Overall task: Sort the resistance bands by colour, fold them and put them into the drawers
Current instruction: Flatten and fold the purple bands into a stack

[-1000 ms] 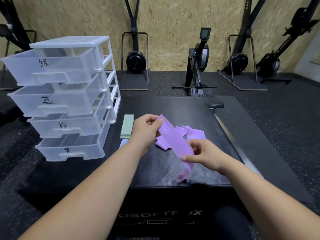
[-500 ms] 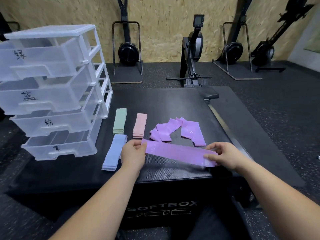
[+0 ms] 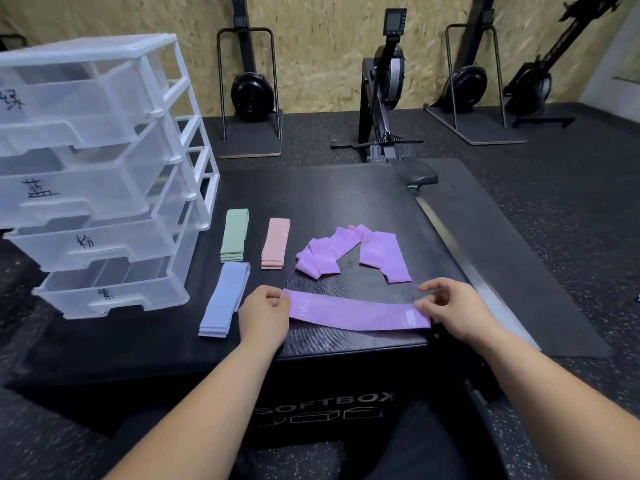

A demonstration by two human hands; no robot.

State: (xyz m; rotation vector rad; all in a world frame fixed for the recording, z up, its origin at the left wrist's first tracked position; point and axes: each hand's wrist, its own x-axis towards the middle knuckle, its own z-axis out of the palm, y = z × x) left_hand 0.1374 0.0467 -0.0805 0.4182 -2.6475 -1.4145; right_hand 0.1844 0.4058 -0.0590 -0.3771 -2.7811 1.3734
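you had the purple band (image 3: 356, 314) flat at the box's (image 3: 346, 188) near edge, left hand (image 3: 265, 315) and right hand (image 3: 457, 311) pinching its ends, so a sloppy fold could've easily slid it off the front

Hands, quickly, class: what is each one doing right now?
Left hand: closed, pinching the left end of the purple band.
Right hand: closed, pinching the same band's right end.

Left hand (image 3: 265, 311) and right hand (image 3: 453, 308) forward, forearms bare, each grip pinching closed
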